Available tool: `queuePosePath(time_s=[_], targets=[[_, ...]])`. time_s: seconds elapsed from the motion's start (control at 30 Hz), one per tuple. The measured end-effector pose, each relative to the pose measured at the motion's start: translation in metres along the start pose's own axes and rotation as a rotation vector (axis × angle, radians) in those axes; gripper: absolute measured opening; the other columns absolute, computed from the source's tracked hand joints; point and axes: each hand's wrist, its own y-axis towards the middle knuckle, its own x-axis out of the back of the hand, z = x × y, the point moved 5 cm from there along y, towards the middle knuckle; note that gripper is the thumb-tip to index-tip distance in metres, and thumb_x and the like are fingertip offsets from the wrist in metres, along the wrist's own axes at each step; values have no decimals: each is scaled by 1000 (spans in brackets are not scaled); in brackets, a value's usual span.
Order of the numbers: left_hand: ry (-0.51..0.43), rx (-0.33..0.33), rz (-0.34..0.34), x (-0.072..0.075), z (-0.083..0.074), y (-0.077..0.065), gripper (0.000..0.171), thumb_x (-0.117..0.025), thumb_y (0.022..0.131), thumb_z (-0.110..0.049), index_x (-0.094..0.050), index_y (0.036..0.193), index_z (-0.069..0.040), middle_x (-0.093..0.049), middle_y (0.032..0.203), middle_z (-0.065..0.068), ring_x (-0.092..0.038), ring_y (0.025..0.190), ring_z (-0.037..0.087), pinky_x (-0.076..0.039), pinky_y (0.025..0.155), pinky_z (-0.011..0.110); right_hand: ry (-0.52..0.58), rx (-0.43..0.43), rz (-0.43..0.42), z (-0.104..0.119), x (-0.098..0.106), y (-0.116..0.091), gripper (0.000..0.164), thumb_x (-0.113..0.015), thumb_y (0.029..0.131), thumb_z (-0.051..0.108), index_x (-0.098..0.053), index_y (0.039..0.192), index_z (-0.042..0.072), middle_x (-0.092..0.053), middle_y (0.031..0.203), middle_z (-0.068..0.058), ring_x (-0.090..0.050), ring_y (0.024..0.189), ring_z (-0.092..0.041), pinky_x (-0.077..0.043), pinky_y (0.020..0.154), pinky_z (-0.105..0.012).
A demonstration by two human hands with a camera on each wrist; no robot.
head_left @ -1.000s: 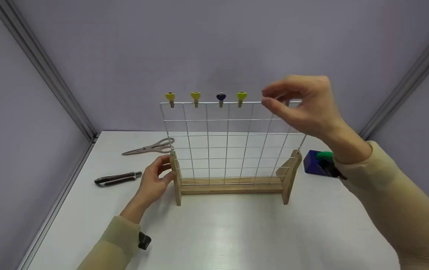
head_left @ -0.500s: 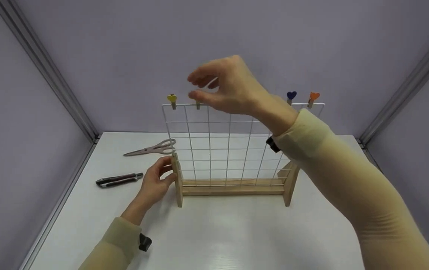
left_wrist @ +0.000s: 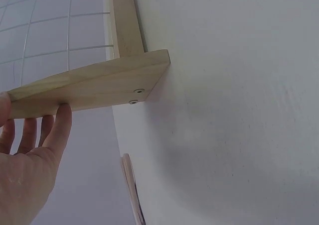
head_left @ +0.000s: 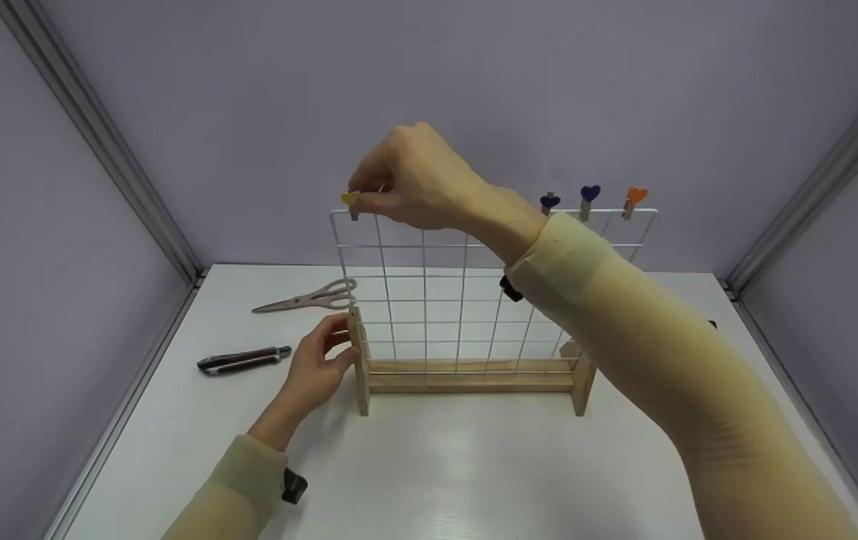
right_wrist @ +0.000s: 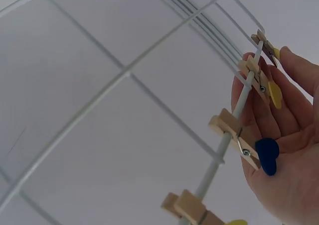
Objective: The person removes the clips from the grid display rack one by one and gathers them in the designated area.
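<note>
My right hand [head_left: 418, 184] is at the top left corner of a white wire grid [head_left: 423, 300], pinching the leftmost yellow heart clothespin [head_left: 349, 199] between thumb and fingers. In the right wrist view, that pin clips the far end of the top wire. A second yellow heart clothespin [right_wrist: 256, 78] and a dark blue heart one [right_wrist: 239, 138] sit nearer, beside the palm. The grid stands in a wooden base [head_left: 466, 384]. My left hand [head_left: 316, 371] holds the base's left side panel [left_wrist: 94, 83], thumb on one face and fingertips on the other.
Grey scissors [head_left: 309, 298] and a dark box cutter [head_left: 243, 360] lie on the white table to the left. Dark blue heart clothespins [head_left: 589, 193] and an orange one [head_left: 636, 196] are clipped along the grid's top right. The right forearm covers the grid's right part.
My right hand has moved left along the grid's top edge, and its parted thumb and fingers have closed on the leftmost yellow clothespin. The left hand stays on the side panel.
</note>
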Motion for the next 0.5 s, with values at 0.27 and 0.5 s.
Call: queuePosePath(time_s=[0.27,0.5], targets=[[7,-4,-5,0,0,1,49,-67,105,8,-60,151,-4,-64,155,20,-63,149,40,-54,127,60,61,-59,-35,-3,-2,-1,14,-80,102,19,-92,97,17,-89,95,-3,-81,78,-9,-62,68,-17],[23,4,-10,-1,-1,1,49,-67,104,10,-60,151,-6,-65,154,18,-64,147,39,-54,128,60,46,-97,-77,-4,-3,-3,17,-79,102,20,-93,92,20,-88,90,-1,-80,75,-11,-58,64,-18]])
